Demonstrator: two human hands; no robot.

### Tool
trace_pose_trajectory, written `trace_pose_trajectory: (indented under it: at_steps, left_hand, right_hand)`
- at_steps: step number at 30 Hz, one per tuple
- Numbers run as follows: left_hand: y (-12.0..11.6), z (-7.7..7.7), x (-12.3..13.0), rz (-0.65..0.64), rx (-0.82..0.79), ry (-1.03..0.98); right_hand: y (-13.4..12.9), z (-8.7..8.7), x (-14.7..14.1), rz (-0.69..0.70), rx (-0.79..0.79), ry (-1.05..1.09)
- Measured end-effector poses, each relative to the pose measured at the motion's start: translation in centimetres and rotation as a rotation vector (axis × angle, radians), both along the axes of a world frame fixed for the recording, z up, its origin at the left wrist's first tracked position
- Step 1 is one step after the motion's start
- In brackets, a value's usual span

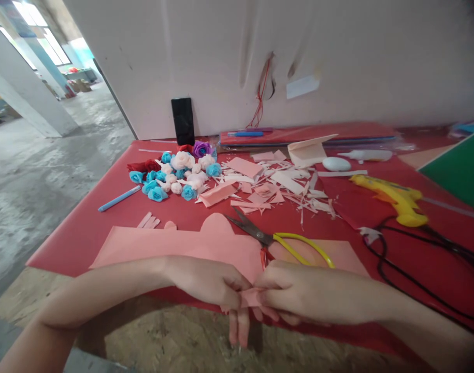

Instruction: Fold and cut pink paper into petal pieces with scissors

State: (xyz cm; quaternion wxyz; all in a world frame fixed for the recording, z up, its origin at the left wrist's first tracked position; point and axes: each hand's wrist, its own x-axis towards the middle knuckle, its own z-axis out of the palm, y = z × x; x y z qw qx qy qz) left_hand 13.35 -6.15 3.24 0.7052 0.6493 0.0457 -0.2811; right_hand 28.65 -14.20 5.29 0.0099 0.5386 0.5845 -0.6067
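Pinching pink paper piece (pixel 249 299) btwn L hand (pixel 217 282) & R hand (pixel 295 290), lower centre of frame, by near edge of worktop (pixel 85 207). Grip, both hands: grasping the paper, fingertips near each other. Handling (my judgement): light, even pressure best; L & R at same height so paper lies square; small moves only, since thin stock prob. creases or tears if tugged. Support from below w/ spare fingers, esp. mid-span. Appearance: pale pink, matte, narrow visible band, approx. level; ends hidden by fingers, so full shape & any folds: can't tell. Colour close to larger pink sheet (pixel 139 248), left of centre. Scissors (pixel 264 237), yellow handles, just beyond R hand.
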Motion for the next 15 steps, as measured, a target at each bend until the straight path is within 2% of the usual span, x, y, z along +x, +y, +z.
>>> trace_pose_trajectory:
  at_steps: [5,8,15]
  left_hand:
    - [-0.5,-1.1,0.1,0.085,-0.021,0.053]
    - [-0.7,-0.9,0.3,0.121,-0.018,0.095]
    - [-0.9,0.0,0.5,0.21,0.171,0.233]
  right_hand:
    - [-0.2,-0.7,0.1,0.026,0.031,-0.094]
    - [-0.3,-0.9,0.3,0.025,0.01,-0.113]
    - [0.4,-0.6,0.2,0.04,-0.023,-0.069]
